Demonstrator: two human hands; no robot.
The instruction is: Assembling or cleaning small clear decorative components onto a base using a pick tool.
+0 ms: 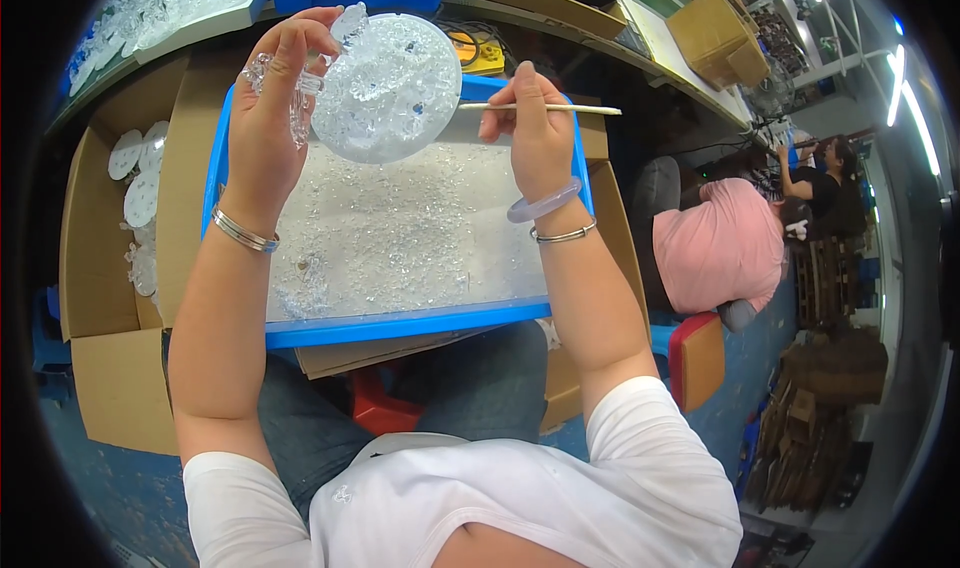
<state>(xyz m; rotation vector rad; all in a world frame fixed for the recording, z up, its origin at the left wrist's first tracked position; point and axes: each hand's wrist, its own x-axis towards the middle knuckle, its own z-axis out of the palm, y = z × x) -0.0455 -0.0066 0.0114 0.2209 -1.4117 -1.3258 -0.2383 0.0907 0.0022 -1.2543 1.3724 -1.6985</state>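
We hold the disc (388,93) over the tray (420,320), probably so that it catches crumbs (410,230) — our left grip (275,108) pinches clear pieces (311,85) beside the disc, our right grip (537,133) the stick (592,110).

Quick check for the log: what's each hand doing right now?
Left hand: closed on clear plastic pieces; whether it also grips the round disc cannot be told.
Right hand: closed, holding a thin pale stick.
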